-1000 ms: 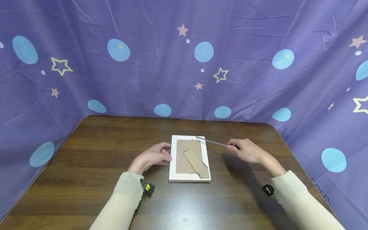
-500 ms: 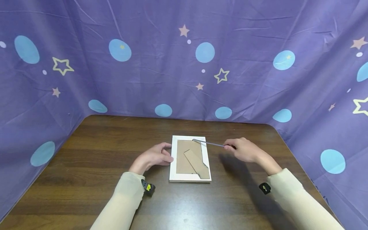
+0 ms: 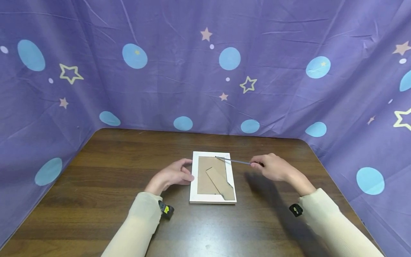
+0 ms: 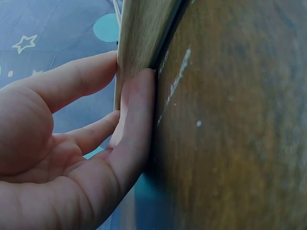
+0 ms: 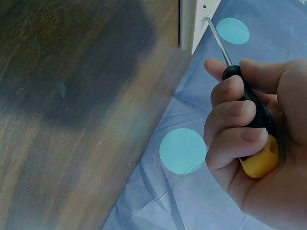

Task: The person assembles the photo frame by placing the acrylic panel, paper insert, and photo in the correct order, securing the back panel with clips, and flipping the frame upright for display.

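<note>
A white picture frame (image 3: 194, 185) lies back side up on the table, its brown backing board (image 3: 205, 162) and slanted easel stand (image 3: 221, 184) showing. My left hand (image 3: 173, 173) rests against the frame's left edge; in the left wrist view, fingers (image 4: 139, 96) touch its wood-grained side (image 4: 141, 36). My right hand (image 3: 273, 167) grips a screwdriver (image 5: 261, 115) by its black and yellow handle. The thin shaft reaches left over the frame, and the tip is at the backing board's top edge. A small dark mark (image 5: 205, 6) shows on the frame near the tip.
The brown wooden table (image 3: 128, 157) extends all round the frame. A purple curtain (image 3: 179, 85) with stars and blue dots stands behind the table and along both sides. Dark devices are strapped at the left wrist (image 3: 166, 210) and right wrist (image 3: 295, 210).
My right hand has moved slightly left, bringing the screwdriver's tip from the frame's top right border to the backing board's top edge. The left hand and frame stay in place.
</note>
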Demonstrator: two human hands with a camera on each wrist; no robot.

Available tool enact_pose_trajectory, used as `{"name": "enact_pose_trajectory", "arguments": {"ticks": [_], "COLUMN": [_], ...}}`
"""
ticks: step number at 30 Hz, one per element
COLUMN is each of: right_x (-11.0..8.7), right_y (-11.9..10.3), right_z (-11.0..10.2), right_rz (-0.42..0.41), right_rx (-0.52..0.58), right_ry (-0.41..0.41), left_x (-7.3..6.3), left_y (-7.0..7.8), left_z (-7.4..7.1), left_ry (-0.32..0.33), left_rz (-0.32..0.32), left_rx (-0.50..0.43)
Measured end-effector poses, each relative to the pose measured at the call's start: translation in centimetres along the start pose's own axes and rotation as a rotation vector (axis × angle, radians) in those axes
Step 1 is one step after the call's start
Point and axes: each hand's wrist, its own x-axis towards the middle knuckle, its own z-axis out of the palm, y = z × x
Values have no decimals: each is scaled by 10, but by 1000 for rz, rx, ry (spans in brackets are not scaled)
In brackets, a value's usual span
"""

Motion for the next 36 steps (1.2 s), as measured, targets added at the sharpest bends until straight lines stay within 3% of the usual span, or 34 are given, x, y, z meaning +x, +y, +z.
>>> {"name": "enact_pose_trajectory", "arguments": {"ticks": [21, 28, 36], "right_x": [-1, 0, 13], "right_y": [1, 0, -8], "right_z": [0, -3, -17], "right_rz": [49, 26, -47], "right_rx": [1, -8, -10], "right_ry": [-9, -7, -112], "left_x": [0, -1, -1], "left_y": [0, 0, 0], "left_z": [1, 0, -1], "left_ry": [2, -11, -12], "left_rz": [6, 12, 7], "left_rx": [13, 9, 9]}}
